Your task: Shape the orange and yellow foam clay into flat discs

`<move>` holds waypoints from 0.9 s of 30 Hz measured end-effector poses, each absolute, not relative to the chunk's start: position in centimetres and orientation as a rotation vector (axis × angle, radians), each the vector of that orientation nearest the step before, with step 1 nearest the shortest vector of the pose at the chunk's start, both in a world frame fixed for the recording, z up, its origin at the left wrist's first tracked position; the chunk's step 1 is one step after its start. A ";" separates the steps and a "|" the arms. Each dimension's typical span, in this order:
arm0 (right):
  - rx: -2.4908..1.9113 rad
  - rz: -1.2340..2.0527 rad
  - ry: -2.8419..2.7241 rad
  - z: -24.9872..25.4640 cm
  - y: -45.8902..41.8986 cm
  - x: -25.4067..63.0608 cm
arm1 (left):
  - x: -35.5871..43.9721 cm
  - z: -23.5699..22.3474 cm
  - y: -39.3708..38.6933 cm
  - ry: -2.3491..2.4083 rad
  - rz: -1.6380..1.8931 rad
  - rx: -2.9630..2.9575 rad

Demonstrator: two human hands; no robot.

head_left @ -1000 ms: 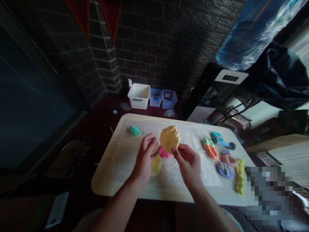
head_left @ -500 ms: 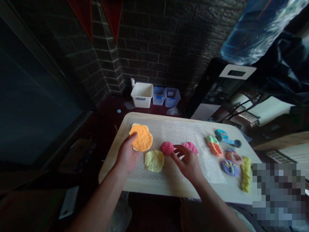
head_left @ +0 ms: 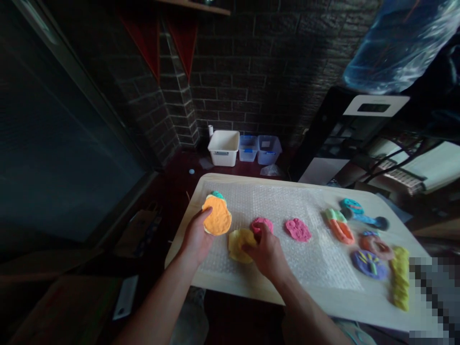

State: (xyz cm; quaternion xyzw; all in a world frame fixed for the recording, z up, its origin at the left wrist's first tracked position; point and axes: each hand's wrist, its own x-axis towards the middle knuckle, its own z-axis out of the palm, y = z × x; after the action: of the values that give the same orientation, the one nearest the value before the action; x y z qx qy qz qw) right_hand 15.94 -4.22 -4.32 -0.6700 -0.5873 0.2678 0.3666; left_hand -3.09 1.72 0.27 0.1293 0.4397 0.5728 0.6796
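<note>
In my left hand (head_left: 197,239) is a flat orange clay disc (head_left: 217,218) with a pale yellow layer showing at its edge; my thumb lies across its face. Behind it, a green clay lump (head_left: 217,194) is partly hidden. My right hand (head_left: 270,256) pinches the right edge of a thin yellow clay disc (head_left: 239,244), which looks slightly raised there. A pink clay piece (head_left: 265,222) lies just beyond those fingers and is partly covered by them. Farther right, a second pink clay piece (head_left: 298,230) rests on the bubble wrap (head_left: 305,263).
Along the table's right side (head_left: 373,306) lie several clay shapes: a green and orange piece (head_left: 340,226), a blue dumbbell-like one (head_left: 366,219), a purple disc (head_left: 370,264) and a yellow-green strip (head_left: 400,278). Bins (head_left: 224,148) stand on the floor by the wall, left of a water dispenser (head_left: 334,139).
The layered disc passed from my right hand to my left, its orange face now showing. My right hand moved from beside the pink pieces to the yellow disc and took its edge.
</note>
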 end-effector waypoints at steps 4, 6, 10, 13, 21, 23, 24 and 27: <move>-1.577 0.883 -1.340 -2.6 -3.6 18.2 | -2.5 -0.1 1.7 0.967 1.253 0.284; -1.455 0.922 -1.151 -1.7 -3.5 19.5 | -1.5 0.0 1.3 0.938 1.216 0.281; -1.293 1.008 -0.836 -0.9 -3.7 21.3 | 1.9 0.8 -0.4 0.814 1.109 0.324; -1.304 0.987 -0.765 -0.9 -4.0 22.2 | 4.1 1.2 -1.4 0.755 1.043 0.325; -1.450 0.256 -1.250 0.6 -5.4 23.4 | 6.5 1.2 -1.1 0.624 0.980 0.262; -1.387 0.027 -1.520 0.5 -5.7 23.2 | 6.8 1.5 -1.2 0.562 0.961 0.237; -1.338 -0.018 -1.651 0.4 -5.8 22.9 | 6.8 1.6 -1.3 0.535 0.954 0.233; -1.234 0.024 -1.884 0.3 -5.9 22.1 | 6.8 1.7 -1.5 0.508 0.965 0.262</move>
State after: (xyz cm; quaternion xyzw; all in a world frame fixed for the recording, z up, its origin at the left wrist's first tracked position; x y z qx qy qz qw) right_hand 22.12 -5.95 0.31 -0.4945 -0.7553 0.0095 0.4301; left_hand 6.79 -1.53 1.70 0.1242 0.2409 0.4578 0.8467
